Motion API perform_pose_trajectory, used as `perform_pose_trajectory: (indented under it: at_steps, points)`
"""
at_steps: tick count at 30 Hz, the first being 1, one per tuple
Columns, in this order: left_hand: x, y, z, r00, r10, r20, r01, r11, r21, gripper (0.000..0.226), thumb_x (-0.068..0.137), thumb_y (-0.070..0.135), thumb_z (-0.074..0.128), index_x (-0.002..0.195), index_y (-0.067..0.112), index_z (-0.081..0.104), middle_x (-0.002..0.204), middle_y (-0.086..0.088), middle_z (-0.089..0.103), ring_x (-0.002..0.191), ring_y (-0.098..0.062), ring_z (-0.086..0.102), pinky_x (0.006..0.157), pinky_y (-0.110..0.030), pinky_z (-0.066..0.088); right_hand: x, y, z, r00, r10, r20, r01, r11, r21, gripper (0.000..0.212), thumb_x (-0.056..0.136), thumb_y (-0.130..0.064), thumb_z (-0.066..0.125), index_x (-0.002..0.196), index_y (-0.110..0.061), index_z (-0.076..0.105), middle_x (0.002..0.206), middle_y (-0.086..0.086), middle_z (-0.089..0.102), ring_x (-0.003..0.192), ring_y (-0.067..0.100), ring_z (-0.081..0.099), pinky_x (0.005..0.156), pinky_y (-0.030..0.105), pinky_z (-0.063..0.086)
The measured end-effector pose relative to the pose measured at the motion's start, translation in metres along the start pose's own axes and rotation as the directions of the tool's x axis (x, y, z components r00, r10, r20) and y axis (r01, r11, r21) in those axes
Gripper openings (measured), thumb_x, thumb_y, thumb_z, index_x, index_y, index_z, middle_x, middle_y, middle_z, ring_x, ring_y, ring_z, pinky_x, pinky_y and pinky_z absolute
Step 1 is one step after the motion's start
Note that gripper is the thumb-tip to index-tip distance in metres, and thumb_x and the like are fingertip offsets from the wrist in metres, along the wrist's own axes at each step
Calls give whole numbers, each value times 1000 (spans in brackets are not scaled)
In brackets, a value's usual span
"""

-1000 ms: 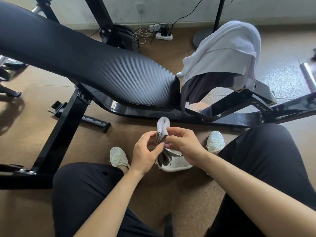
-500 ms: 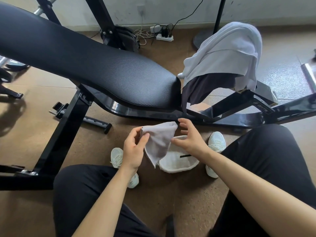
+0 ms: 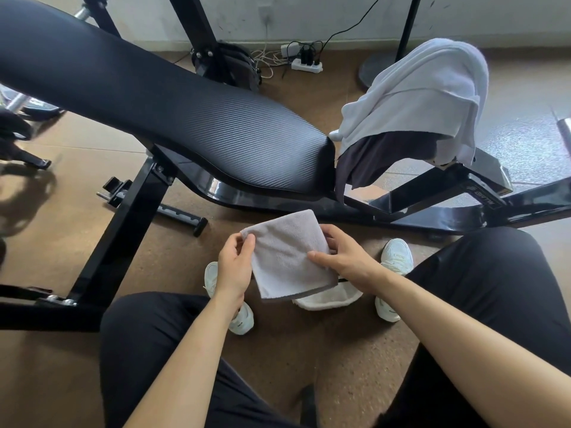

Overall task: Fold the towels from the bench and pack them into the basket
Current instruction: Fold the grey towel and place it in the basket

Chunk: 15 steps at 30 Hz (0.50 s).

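Head view: grey towel [image 3: 287, 257] is held flat at lower centre, over the white basket [image 3: 327, 299].
Left hand [image 3: 234, 264]: pinched on the towel's left edge.
Right hand [image 3: 343, 254]: clamped on its right edge.
Worktop [image 3: 154, 97]: white towel [image 3: 426, 97] is draped at upper right.

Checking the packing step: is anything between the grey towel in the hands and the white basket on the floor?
Nothing visible does. The grey towel, held by the left hand and right hand, sits just above the white basket. The towel covers most of the basket, so its inside cannot be seen.
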<state>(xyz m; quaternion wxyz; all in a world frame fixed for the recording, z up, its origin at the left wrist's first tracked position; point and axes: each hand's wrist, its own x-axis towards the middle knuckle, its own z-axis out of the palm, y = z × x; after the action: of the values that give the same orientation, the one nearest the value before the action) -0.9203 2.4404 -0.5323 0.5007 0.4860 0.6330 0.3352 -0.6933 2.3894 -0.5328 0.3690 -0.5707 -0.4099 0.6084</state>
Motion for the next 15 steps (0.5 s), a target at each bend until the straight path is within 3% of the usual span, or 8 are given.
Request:
perform_pose_trajectory:
  at_steps: [3, 6, 10, 13, 15]
  points:
    - [3, -1, -1, 999, -10, -33, 12, 999, 50, 28, 105, 34, 53, 128, 19, 58, 123, 2, 63, 118, -18, 60, 97, -34, 53, -3, -3, -4, 992, -86, 91, 90, 995, -32, 92, 92, -14, 74, 157, -48, 19, 137, -1, 60, 118, 17, 67, 94, 31, 58]
    - [5, 0, -2, 999, -23, -39, 24, 1000, 18, 30, 103, 32, 56, 131, 22, 56, 130, 1, 62, 120, -18, 60, 102, -41, 54, -4, -8, -8, 969, -146, 198, 192, 953, -235, 83, 93, -14, 72, 154, -49, 29, 157, -16, 39, 131, 7, 54, 100, 23, 53]
    - [2, 2, -3, 1000, -30, 2, 30, 999, -18, 38, 101, 28, 62, 137, 26, 51, 138, 0, 58, 127, -18, 56, 101, -35, 52, -1, -3, -11, 979, -103, 175, 166, 902, -399, 71, 90, -19, 74, 148, -46, 44, 151, -13, 46, 120, 14, 60, 102, 35, 54]
    - [-1, 8, -7, 979, 58, 195, -40, 995, -96, 57, 94, 13, 70, 139, 39, 46, 138, 1, 58, 129, -16, 56, 104, -38, 50, 2, 2, -12, 996, -75, 45, 87, 903, -421, 74, 86, -20, 76, 149, -43, 44, 151, -7, 46, 116, 13, 61, 102, 37, 54]
    - [-2, 9, -11, 927, 112, 358, -130, 991, 26, 64, 87, 13, 74, 136, 48, 50, 143, 8, 53, 135, -13, 50, 111, -47, 47, 3, 2, -13, 998, -69, 8, 67, 918, -390, 77, 85, -19, 76, 150, -41, 42, 152, -6, 44, 118, 12, 59, 101, 35, 55]
